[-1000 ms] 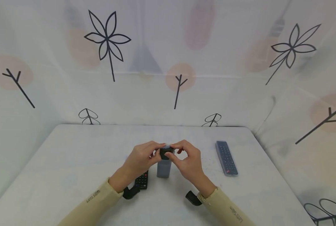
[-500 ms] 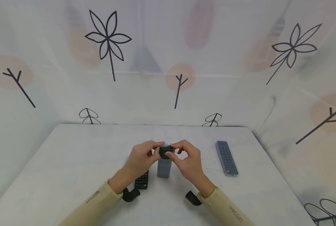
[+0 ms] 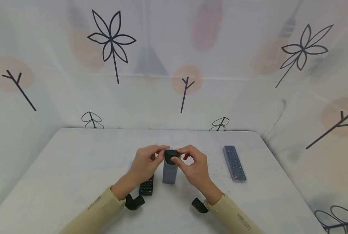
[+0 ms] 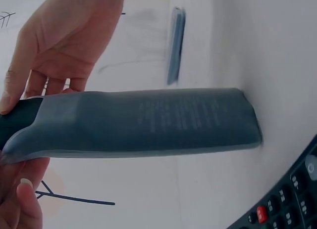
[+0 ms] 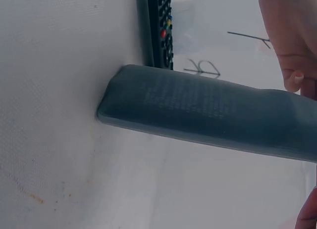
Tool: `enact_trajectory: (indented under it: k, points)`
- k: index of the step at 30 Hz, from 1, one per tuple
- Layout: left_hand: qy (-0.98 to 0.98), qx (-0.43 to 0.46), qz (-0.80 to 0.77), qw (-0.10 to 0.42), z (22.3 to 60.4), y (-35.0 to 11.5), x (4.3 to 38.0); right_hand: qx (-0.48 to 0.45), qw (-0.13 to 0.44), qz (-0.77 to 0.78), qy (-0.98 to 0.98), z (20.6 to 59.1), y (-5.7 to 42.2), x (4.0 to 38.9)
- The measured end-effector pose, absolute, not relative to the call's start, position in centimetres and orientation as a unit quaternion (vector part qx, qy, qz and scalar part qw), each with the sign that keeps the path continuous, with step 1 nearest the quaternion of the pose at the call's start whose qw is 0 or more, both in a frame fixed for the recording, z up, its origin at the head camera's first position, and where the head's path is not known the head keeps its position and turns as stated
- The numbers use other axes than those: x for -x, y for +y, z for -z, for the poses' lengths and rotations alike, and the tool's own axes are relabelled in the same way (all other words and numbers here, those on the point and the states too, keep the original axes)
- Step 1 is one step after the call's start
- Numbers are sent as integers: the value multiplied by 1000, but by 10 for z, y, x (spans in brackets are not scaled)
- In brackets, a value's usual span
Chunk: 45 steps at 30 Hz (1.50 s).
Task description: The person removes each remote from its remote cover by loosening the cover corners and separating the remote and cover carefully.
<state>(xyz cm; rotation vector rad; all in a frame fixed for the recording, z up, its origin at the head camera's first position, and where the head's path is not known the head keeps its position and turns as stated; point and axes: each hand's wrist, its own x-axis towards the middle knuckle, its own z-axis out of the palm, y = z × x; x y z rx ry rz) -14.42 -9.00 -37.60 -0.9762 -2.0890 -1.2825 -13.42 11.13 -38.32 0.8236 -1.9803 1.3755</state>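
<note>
Standing upright near the middle of the table is a remote control (image 3: 171,156), black end up, inside a translucent bluish cover (image 4: 148,122). Its lower end meets the tabletop. My right hand (image 3: 195,164) pinches the black end, thumb on the near face and index finger at the top. From the other side, my left hand (image 3: 143,161) holds the cover's upper lip with thumb and index finger. The left wrist view shows the right thumb on the bare black end (image 4: 17,117), where the cover stops short on this face. Pale lettering shows through the cover.
A second black remote (image 3: 146,187), uncovered, lies just left of the upright one, partly behind my left forearm. Another remote in a clear cover (image 3: 234,162) lies on the right of the table. Dark wrist mounts (image 3: 134,202) stick out below both sleeves.
My left fingers have shifted slightly left along the top, so more of the black end shows. The right hand and upright remote have stayed nearly still.
</note>
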Motion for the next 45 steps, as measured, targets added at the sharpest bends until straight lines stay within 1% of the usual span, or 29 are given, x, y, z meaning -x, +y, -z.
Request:
enact_trajectory:
  k: [4,8,14,17,23,28,33,36,41,45]
  points:
    - [-773,333,497,212,376,-91,145,-316,299,-521,-734,370,106,125]
    - [-785,298,515,172,373,-91,146,-316,289,-531,-731,356,103,116]
    - [-786,248,558,97,370,-92,148,-287,236,-558,-742,353,105,117]
    - [-780,235,575,76,370,-92,149,-274,205,-579,-740,356,107,120]
    - [-775,228,586,63,368,-92,148,-256,169,-609,-731,376,116,130]
    - [-771,220,595,53,365,-95,144,-229,137,-618,-739,378,122,128]
    - [-780,223,582,60,363,-96,141,-196,107,-622,-750,376,125,125]
    - [-784,226,573,75,362,-96,139,-181,103,-614,-761,374,125,124]
    - [-785,224,571,90,366,-94,139,-166,119,-616,-761,371,123,122]
    - [-785,221,572,90,365,-94,137,-154,114,-631,-752,370,122,122]
